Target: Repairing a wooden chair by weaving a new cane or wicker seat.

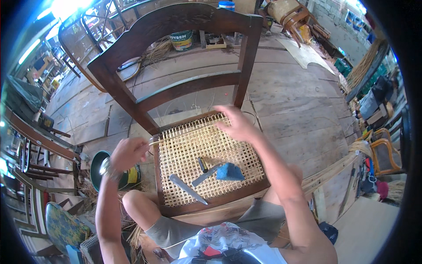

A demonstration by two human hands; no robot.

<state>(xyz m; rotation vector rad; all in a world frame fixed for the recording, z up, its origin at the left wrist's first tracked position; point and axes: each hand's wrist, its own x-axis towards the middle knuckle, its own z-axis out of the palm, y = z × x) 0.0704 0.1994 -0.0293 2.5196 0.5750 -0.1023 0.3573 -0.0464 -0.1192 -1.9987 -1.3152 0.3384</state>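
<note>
A dark wooden chair [187,91] stands before me, its seat covered by an open woven cane panel [189,152]. At the seat's back left corner my left hand [129,154] is closed on a cane strand [180,133], which runs across the weave toward the other hand. Over the back right corner, my right hand [239,125] has its thumb and fingers apart, close to the strand. On the weave's front half lie a flat grey blade [188,189], a knife [206,175], a small black object [202,164] and a blue cloth-like piece [230,172].
Beside the seat's left is a green bucket [101,166]. Beyond the chair back, a paint tub [182,40] stands on the plank floor [299,97]. Other chairs [292,20] lie at the back right. Bundled cane [367,64] leans at the far right.
</note>
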